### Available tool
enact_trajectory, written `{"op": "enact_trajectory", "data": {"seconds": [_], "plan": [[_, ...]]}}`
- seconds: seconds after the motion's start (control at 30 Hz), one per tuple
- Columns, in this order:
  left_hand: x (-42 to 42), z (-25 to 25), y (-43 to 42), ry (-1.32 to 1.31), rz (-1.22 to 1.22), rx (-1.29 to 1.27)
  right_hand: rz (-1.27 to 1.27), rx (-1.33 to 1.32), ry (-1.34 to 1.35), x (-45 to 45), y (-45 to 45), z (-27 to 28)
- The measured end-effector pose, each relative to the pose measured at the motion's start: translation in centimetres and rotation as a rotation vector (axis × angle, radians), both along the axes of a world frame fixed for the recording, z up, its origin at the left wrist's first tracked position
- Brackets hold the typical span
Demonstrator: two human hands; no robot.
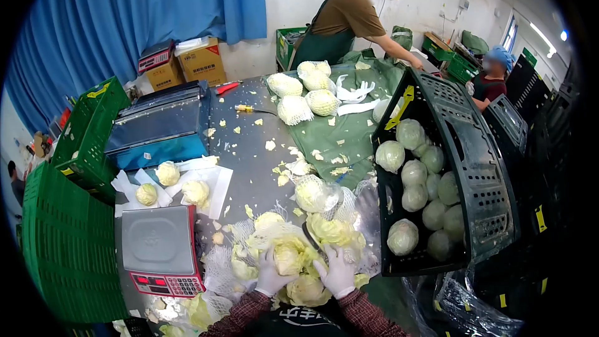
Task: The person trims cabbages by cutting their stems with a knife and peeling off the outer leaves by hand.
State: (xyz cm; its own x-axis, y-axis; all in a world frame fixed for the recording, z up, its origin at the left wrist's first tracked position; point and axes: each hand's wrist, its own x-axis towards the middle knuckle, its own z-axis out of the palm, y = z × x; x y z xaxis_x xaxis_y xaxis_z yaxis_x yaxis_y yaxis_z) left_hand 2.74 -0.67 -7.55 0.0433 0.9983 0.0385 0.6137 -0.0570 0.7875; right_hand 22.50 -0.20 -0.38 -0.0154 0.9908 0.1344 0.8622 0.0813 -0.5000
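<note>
Head view: I see cabbage [290, 257] at near middle of table [240, 143], netting [219, 271] and leaves [334, 231] around it. Left hand [272, 273] holds cabbage, thumb and fingers spread round left and near side. Right hand [338, 273] just right, at dark knife [311, 239]; handle hidden, cannot tell how tightly fingers close. I'd steady cabbage with left, fingertips off blade line, netting pushed clear, strokes shallow.

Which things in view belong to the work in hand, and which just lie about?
Apparently in use:
- cabbage at the fingers
- dark curved tool
- white netting
- perhaps the lit scale

Seemingly lying about:
- red item
- yellow-handled tool
- cardboard boxes
- leaf scraps
</note>
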Motion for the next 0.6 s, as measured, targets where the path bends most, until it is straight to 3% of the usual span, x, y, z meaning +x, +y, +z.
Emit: {"op": "enact_trajectory", "data": {"seconds": [0.07, 0.2, 0.23, 0.43, 0.6], "plan": [[0.4, 0.5, -0.3, 0.013, 0.032, -0.015, 0.060, -0.219, 0.004, -0.2, -1.5, -0.3], [0.8, 0.9, 0.3, 0.138, -0.007, 0.001, 0.313, -0.043, 0.063, -0.7, -3.7, -3.7], [0.8, 0.3, 0.3, 0.108, -0.016, -0.020, 0.305, -0.154, 0.012, -0.8, -3.8, -3.3], [0.8, -1.7, 0.5, 0.046, -0.034, -0.055, 0.308, -0.236, -0.060, -1.1, -3.5, -4.1], [0.8, -2.5, 0.5, -0.007, -0.024, -0.130, 0.315, -0.121, -0.098, -1.7, -3.1, -5.1]]}}
